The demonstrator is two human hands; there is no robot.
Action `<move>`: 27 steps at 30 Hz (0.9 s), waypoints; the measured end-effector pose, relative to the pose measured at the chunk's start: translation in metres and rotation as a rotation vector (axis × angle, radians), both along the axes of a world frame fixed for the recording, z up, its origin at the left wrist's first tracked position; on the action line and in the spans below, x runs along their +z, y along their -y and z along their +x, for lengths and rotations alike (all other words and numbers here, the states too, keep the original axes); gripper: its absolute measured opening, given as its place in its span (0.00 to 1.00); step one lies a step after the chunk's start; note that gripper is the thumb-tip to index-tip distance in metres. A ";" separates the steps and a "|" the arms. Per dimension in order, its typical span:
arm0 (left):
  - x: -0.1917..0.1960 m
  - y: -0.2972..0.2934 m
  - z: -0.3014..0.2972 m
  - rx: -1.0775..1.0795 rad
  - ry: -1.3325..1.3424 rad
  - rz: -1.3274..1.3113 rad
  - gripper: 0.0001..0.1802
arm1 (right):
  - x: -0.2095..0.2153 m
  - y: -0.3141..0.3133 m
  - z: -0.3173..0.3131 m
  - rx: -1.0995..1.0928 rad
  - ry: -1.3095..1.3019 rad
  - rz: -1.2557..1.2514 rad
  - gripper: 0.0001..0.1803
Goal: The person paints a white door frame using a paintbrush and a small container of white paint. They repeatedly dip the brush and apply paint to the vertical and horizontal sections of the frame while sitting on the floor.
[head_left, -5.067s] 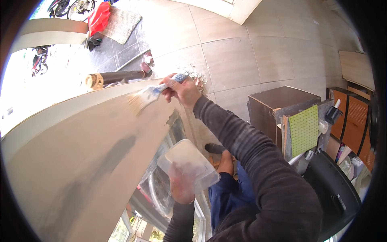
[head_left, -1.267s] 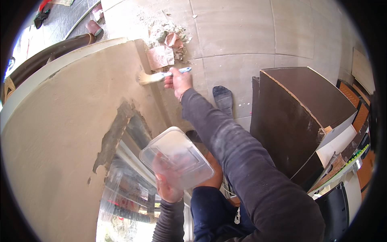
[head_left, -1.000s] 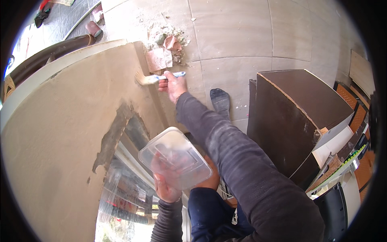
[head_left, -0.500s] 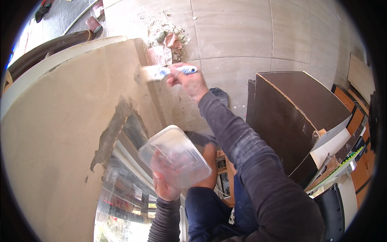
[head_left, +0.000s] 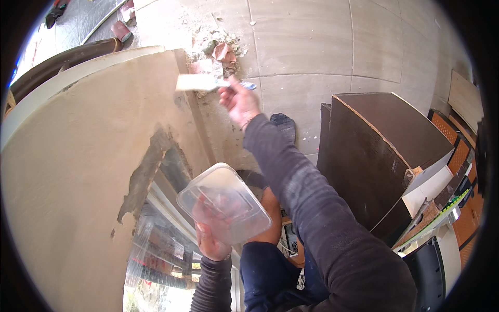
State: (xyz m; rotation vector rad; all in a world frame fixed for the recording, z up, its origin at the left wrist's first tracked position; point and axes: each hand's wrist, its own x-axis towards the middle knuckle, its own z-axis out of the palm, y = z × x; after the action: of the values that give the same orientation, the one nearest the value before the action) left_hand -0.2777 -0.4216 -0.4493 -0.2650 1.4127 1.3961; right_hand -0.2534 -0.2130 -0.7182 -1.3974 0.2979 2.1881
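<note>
**Brush at the panel's top edge, tub held low**

My right hand [head_left: 238,101] is closed around the handle of a flat paintbrush [head_left: 200,83], arm stretched out ahead of me. The pale bristles point left and lie against the upper right edge of the big tan panel [head_left: 67,171] that fills the left half of my view. My left hand [head_left: 210,236] is lower and closer to me, fingers clamped from beneath on a clear plastic tub [head_left: 224,203], which sits tilted just off the panel's right edge, well apart from the brush.

The panel's surface is a dull, even tan, bounded by a paler rim that curves across its top. Along its right side a ragged dark grey patch [head_left: 148,174] runs down where the tan coat is broken. Beside that edge, below the tub, I look through glass slats [head_left: 161,249] with bright reflections.

Beyond the panel the floor [head_left: 306,41] is large pale tiles with thin joints. A heap of rubble [head_left: 218,47], with pinkish chunks and white crumbs, lies on the tiles just past the panel's top corner. To my right stands a dark brown board box [head_left: 379,151] with raw light edges, and behind it an orange mesh crate [head_left: 457,156] at the rim of the view. A dark pipe [head_left: 62,57] lies along the panel's far upper left edge.
</note>
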 end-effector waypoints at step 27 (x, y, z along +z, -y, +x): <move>-0.002 0.001 0.005 0.060 -0.018 0.006 0.40 | -0.018 0.012 -0.021 0.382 0.336 0.351 0.12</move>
State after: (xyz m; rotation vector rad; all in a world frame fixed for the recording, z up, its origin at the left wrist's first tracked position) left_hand -0.2724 -0.4227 -0.4517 -0.2936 1.4249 1.4544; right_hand -0.2740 -0.2251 -0.7362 -1.6764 -0.4884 2.0992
